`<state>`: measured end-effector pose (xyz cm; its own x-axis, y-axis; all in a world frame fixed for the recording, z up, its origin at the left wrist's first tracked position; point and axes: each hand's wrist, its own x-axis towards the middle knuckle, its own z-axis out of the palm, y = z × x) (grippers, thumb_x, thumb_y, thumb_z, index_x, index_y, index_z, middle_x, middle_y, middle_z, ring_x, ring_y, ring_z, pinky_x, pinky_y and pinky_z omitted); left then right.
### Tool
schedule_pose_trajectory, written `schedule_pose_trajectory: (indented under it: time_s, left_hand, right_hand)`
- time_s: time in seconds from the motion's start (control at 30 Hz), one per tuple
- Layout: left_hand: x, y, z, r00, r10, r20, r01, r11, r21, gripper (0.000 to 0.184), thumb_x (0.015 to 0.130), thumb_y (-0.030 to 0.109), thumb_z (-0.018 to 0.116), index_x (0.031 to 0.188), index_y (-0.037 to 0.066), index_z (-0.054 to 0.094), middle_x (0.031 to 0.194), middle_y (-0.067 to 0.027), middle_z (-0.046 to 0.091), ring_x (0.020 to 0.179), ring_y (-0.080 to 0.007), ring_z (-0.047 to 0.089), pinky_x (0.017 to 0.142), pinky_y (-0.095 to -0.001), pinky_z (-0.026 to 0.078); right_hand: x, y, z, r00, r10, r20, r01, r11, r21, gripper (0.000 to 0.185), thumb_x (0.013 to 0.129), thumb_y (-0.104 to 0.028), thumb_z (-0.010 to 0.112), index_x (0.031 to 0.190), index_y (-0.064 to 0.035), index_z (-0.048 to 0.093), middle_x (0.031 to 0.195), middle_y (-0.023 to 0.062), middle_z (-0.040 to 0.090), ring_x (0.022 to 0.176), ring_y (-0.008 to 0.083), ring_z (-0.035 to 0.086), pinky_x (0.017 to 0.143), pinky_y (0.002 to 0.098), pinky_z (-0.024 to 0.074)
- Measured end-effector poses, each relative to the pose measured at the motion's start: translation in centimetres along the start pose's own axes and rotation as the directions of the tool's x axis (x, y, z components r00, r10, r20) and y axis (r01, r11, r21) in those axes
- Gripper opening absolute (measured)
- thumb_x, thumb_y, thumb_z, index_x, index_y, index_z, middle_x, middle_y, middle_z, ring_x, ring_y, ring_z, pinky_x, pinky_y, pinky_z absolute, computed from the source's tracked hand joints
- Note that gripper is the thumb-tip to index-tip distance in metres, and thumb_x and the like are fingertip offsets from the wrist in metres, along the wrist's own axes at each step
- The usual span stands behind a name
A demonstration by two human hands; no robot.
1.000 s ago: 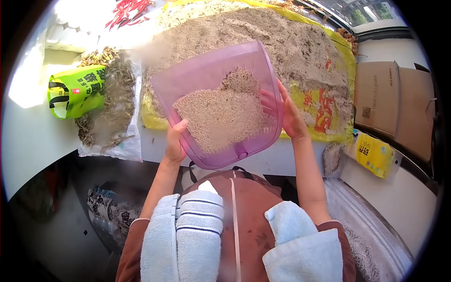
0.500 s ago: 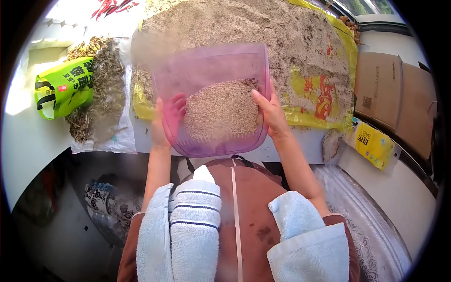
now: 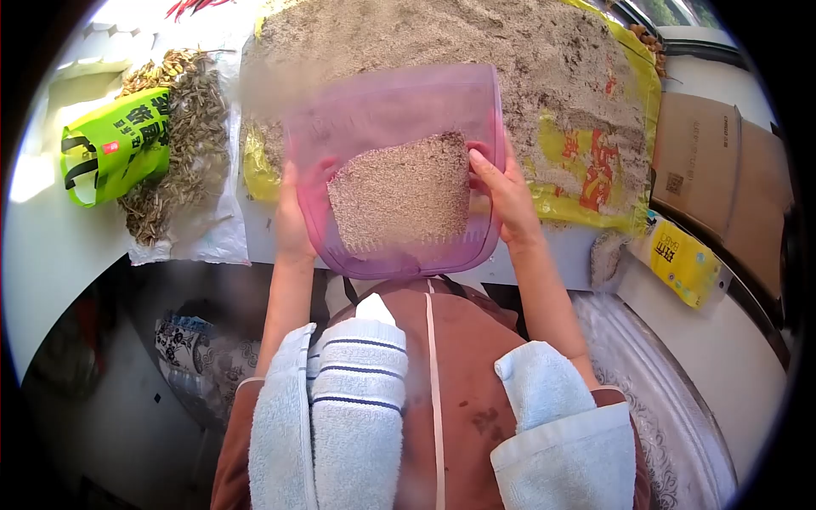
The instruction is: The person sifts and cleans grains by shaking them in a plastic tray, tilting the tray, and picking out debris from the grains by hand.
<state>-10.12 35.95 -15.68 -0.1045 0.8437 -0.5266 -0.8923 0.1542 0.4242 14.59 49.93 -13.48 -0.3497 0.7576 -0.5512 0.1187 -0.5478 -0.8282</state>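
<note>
Between my hands is a see-through purple plastic winnowing pan [image 3: 387, 106], its straight edge facing away from me. A heap of small tan grain [image 3: 404, 191] lies in its middle, with darker bits along the far right of the heap. My left hand [image 3: 296, 217] grips the left side wall, its fingers showing pink through the plastic. On the right wall, my right hand [image 3: 507, 191] has its thumb over the rim and its other fingers outside or beneath, mostly hidden. The pan is held above the near edge of a yellow sack sheet [image 3: 557, 200] covered with more grain.
Left of the sheet, a green bag [image 3: 115, 149] lies beside dried pods [image 3: 183, 161] on white plastic. Red chillies [image 3: 195, 7] are at the back. On the right are a cardboard box [image 3: 701, 161] and a yellow packet [image 3: 680, 259]. Light blue towels [image 3: 357, 408] cover my upper arms.
The pan, still in both hands, has shifted slightly right and up in view. The grain heap has spread a little toward the left and its outline has changed. The whole scene has also shifted slightly.
</note>
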Motion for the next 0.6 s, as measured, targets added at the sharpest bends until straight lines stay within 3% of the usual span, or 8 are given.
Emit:
schedule_pose_trajectory:
  time_s: [0.03,0.07,0.2,0.33,0.43,0.47,0.53,0.6]
  left_hand:
    - [-0.1,-0.2,1.4,1.000,-0.008,-0.019,0.008,1.000,0.020,0.057,0.100,0.047,0.029,0.131,0.002,0.044,0.123,-0.0131,0.055,0.117,-0.0254,0.052,0.100,-0.0425,0.042]
    - [0.1,-1.3,4.6,0.979,0.177,-0.100,-0.167,0.981,0.100,0.054,0.101,0.042,0.030,0.140,0.005,0.036,0.130,-0.0126,0.050,0.118,-0.0249,0.051,0.102,-0.0408,0.040]
    - [-0.3,-4.4,7.6,0.897,0.412,-0.156,-0.298,0.828,0.476,0.055,0.101,0.041,0.030,0.147,0.013,0.022,0.130,-0.0113,0.049,0.111,-0.0249,0.054,0.097,-0.0375,0.045]
    - [-0.8,0.5,-0.6,0.996,0.030,-0.081,-0.020,0.994,0.111,0.054,0.100,0.043,0.031,0.149,0.022,0.017,0.120,-0.0133,0.051,0.106,-0.0226,0.053,0.092,-0.0398,0.047]
    - [-1.4,0.2,1.4,0.999,0.039,-0.038,-0.036,0.997,0.062,0.054,0.101,0.042,0.031,0.148,0.019,0.018,0.119,-0.0126,0.051,0.108,-0.0237,0.053,0.093,-0.0400,0.047]
    - [-0.5,-1.6,2.0,0.974,0.190,-0.121,-0.165,0.967,0.193,0.055,0.101,0.041,0.031,0.148,0.016,0.019,0.123,-0.0118,0.049,0.111,-0.0248,0.052,0.094,-0.0400,0.047]
    - [-0.3,-4.2,4.8,0.943,0.326,-0.063,-0.273,0.870,0.410,0.054,0.101,0.039,0.031,0.147,0.014,0.021,0.123,-0.0113,0.049,0.112,-0.0253,0.052,0.095,-0.0401,0.046]
    - [-0.5,-4.7,4.4,0.948,0.305,-0.093,-0.241,0.875,0.420,0.052,0.101,0.040,0.032,0.143,0.012,0.026,0.121,-0.0107,0.051,0.110,-0.0241,0.053,0.095,-0.0397,0.045]
  right_hand:
    - [0.6,-0.3,-1.0,0.994,0.107,0.021,-0.108,0.993,0.056,0.064,0.093,-0.018,0.056,0.148,-0.0217,0.023,0.125,0.0092,0.053,0.102,0.0192,0.059,0.083,0.0322,0.0496]
    - [1.1,-0.6,-2.6,0.992,0.104,0.068,-0.111,0.988,0.106,0.065,0.093,-0.019,0.055,0.149,-0.0237,0.022,0.122,0.0093,0.055,0.098,0.0188,0.059,0.080,0.0318,0.0499]
    - [1.0,-0.4,-5.2,0.988,0.073,0.139,-0.105,0.966,0.238,0.064,0.093,-0.018,0.055,0.149,-0.0203,0.023,0.125,0.0085,0.053,0.103,0.0178,0.058,0.083,0.0308,0.0491]
    - [-1.3,1.7,1.8,0.991,-0.114,-0.075,0.121,0.988,0.101,0.064,0.091,-0.015,0.060,0.146,-0.0091,0.029,0.124,0.0038,0.054,0.113,0.0127,0.050,0.098,0.0277,0.0379]
    - [-0.6,1.6,0.7,1.000,0.021,0.004,-0.022,0.987,0.161,0.063,0.091,-0.016,0.059,0.146,-0.0119,0.029,0.122,0.0040,0.056,0.109,0.0131,0.053,0.093,0.0297,0.0424]
    - [0.6,2.2,-1.7,0.995,0.056,0.080,-0.071,0.977,0.201,0.061,0.092,-0.016,0.058,0.146,-0.0151,0.030,0.119,0.0047,0.057,0.105,0.0132,0.056,0.088,0.0316,0.0465]
    - [1.1,0.8,-4.6,0.990,0.096,0.102,-0.116,0.969,0.219,0.062,0.092,-0.016,0.058,0.146,-0.0170,0.028,0.120,0.0063,0.056,0.105,0.0139,0.057,0.086,0.0327,0.0480]
    - [0.8,0.5,-5.7,0.994,0.043,0.103,-0.064,0.975,0.213,0.063,0.091,-0.016,0.058,0.147,-0.0151,0.028,0.128,0.0068,0.052,0.112,0.0158,0.053,0.092,0.0321,0.0454]
